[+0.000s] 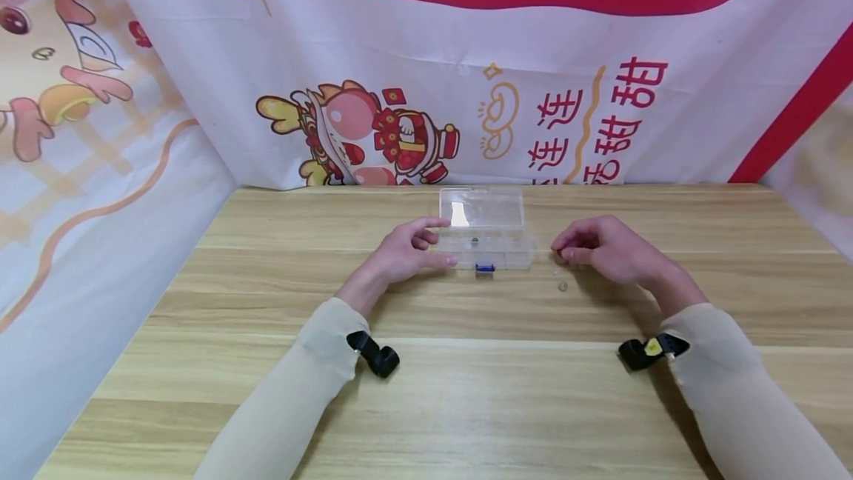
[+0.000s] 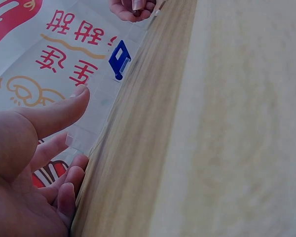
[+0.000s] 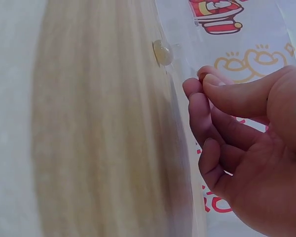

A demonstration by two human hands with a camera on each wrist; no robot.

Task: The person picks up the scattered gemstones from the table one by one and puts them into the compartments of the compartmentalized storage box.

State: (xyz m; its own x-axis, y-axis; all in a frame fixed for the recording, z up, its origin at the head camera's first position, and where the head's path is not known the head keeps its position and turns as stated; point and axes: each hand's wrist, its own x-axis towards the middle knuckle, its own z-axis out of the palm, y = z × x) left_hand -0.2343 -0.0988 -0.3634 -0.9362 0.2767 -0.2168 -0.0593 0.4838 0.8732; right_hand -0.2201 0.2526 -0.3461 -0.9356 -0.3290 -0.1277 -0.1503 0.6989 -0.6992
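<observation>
A clear plastic compartment box (image 1: 516,258) lies on the table with its lid (image 1: 489,207) raised at the back and a blue latch (image 1: 485,268) on its front. One small green bead (image 1: 475,241) is inside. My left hand (image 1: 408,249) is at the box's left end, thumb by the front edge and index finger stretched toward the lid, the two well apart. To the right of the box, my right hand (image 1: 609,249) pinches a small dark reddish bead (image 2: 137,13) between thumb and index finger. Nearby on the table lies a pale translucent bead (image 3: 163,53).
A second tiny clear piece (image 1: 556,272) lies near the pale bead. The wood-grain table (image 1: 493,391) ends at a white printed cloth (image 1: 413,43) hanging behind the box. More printed cloth (image 1: 120,243) hangs along the left side.
</observation>
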